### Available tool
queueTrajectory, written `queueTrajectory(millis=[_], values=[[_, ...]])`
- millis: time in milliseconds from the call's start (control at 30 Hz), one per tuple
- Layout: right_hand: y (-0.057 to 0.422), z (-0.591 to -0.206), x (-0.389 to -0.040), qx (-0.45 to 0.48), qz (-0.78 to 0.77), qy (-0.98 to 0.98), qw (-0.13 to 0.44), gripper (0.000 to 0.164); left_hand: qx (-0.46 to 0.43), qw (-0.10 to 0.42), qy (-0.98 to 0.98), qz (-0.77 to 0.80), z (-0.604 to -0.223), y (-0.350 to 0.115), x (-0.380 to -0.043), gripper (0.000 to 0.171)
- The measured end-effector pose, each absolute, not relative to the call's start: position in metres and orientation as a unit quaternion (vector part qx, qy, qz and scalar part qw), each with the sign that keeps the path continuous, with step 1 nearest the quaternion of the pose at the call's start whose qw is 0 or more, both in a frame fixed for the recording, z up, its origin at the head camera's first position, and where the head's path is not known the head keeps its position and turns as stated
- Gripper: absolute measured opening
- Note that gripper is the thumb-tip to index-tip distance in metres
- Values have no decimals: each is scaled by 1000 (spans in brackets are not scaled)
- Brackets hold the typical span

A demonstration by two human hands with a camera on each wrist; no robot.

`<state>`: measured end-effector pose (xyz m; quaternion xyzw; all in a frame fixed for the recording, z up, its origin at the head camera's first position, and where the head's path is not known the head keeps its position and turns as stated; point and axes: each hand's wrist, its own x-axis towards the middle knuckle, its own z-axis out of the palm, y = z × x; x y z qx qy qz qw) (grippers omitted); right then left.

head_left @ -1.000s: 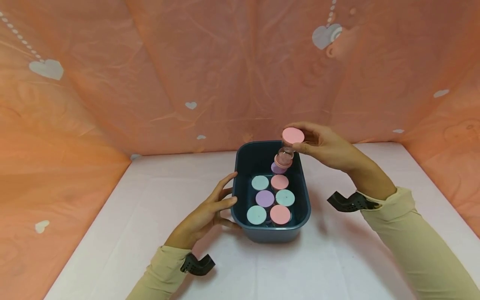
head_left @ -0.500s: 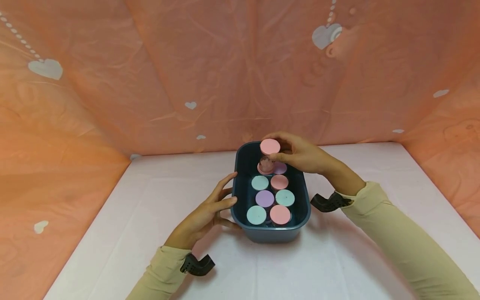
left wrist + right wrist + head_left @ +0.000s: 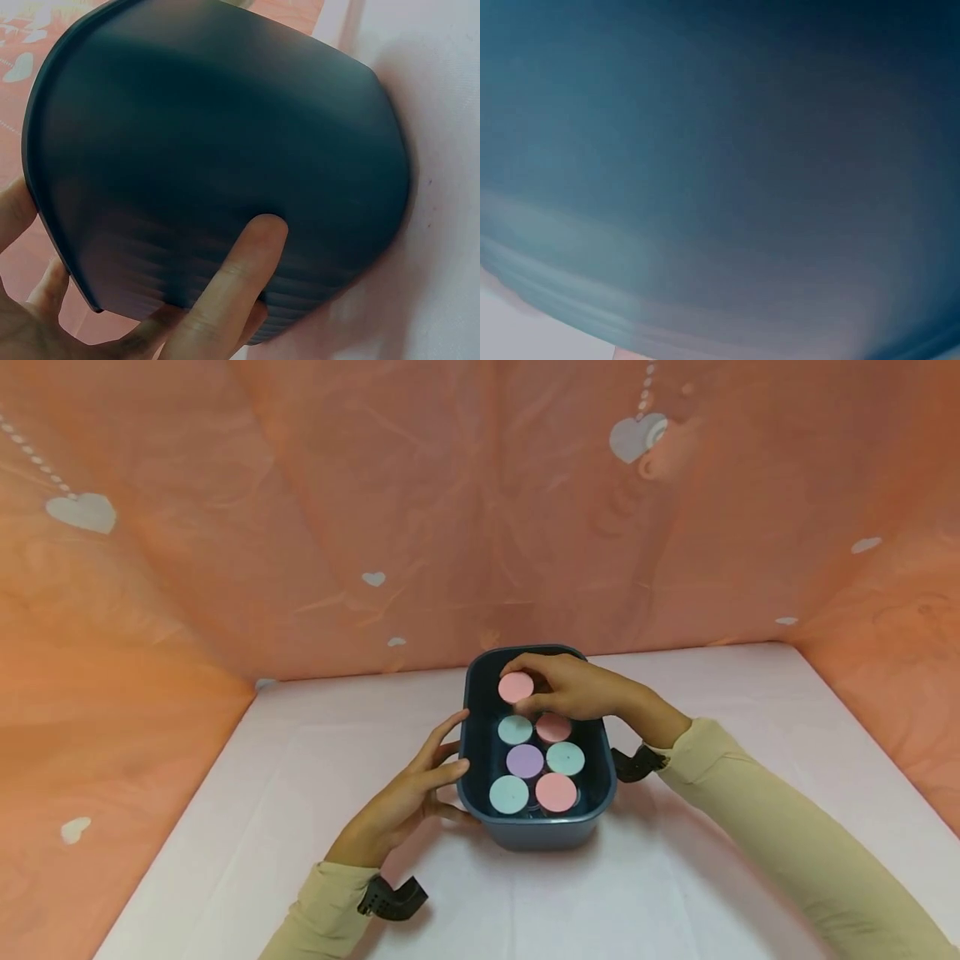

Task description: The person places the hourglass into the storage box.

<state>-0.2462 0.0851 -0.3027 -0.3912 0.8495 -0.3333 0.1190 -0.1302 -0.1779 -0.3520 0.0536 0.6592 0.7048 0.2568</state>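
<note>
In the head view my right hand reaches into the far end of a dark blue plastic bin. Between its thumb and fingers it holds an upright sand timer with a pink cap; the lower part is hidden. Several more timers stand upright nearby, among them a light blue one, a purple one and a pink one. My left hand rests its spread, mostly straight fingers against the bin's left side. In the left wrist view those fingers touch the outer wall.
A white cloth covers the table under the bin. Orange sheeting with pale hearts rises behind and at both sides. Only a blurred dark blue surface fills most of the right wrist view.
My right hand has moved left and down with the pink-capped sand timer, from above the bin's far right corner into its far left part. The left hand stays on the bin.
</note>
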Motion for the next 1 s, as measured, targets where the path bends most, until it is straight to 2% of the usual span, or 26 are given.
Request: queueTrajectory(millis=[467,1000], values=[[69,-306,-236,-354,-176,912,109,51,51,254,657,708,-353,-179,-130,64],[70,-305,-234,-343,-188,915,100,48,58,255,654,710,-352,-179,-130,65]])
